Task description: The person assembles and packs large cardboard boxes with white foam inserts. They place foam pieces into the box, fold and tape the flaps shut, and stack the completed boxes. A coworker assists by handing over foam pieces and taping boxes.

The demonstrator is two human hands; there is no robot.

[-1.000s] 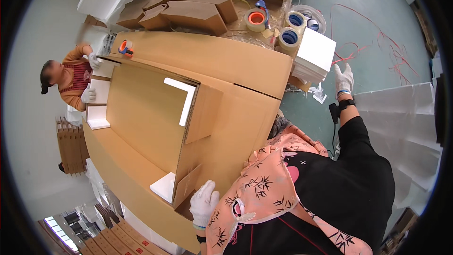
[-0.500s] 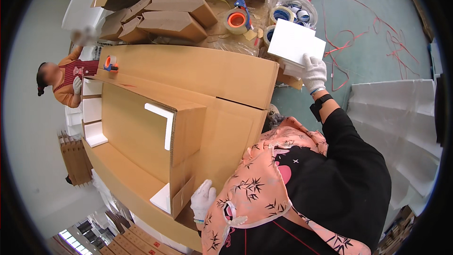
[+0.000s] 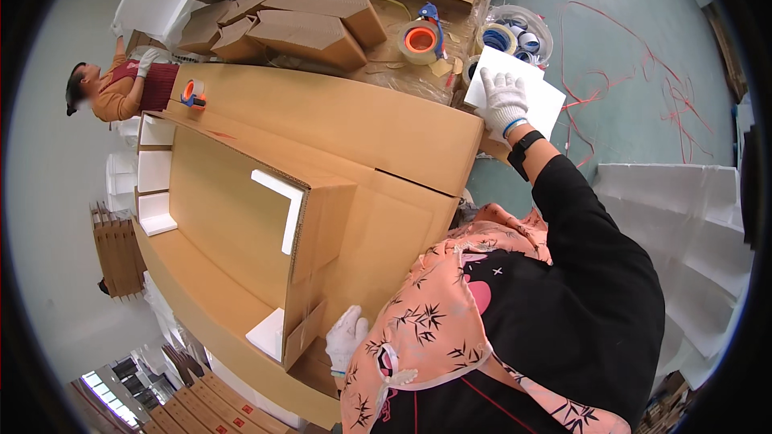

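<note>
My right hand (image 3: 504,100), in a white knit glove, lies with outstretched fingers on a small stack of white foam sheets (image 3: 548,109). The sheets sit fanned out of line at the table's far right corner. My left hand (image 3: 346,340), gloved too, rests beside the near right corner of an open cardboard box (image 3: 328,229). Its fingers are loosely extended and nothing shows in them. Inside the box, white foam pieces line the left end, a white L-shaped foam corner (image 3: 294,221) sits on the right wall, and another foam piece (image 3: 268,336) lies at the near corner.
A tape dispenser (image 3: 192,95) stands on the flat cardboard behind the box. Another tape dispenser (image 3: 421,37), folded cartons (image 3: 310,36) and a tub of tape rolls (image 3: 549,32) are farther back. A co-worker (image 3: 121,92) stands at the left. White foam sheets (image 3: 663,225) stand on the right.
My right hand has shifted left from the edge of the foam sheets onto their top, fingers spreading flat. The co-worker's arms have moved. My left hand stays beside the box.
</note>
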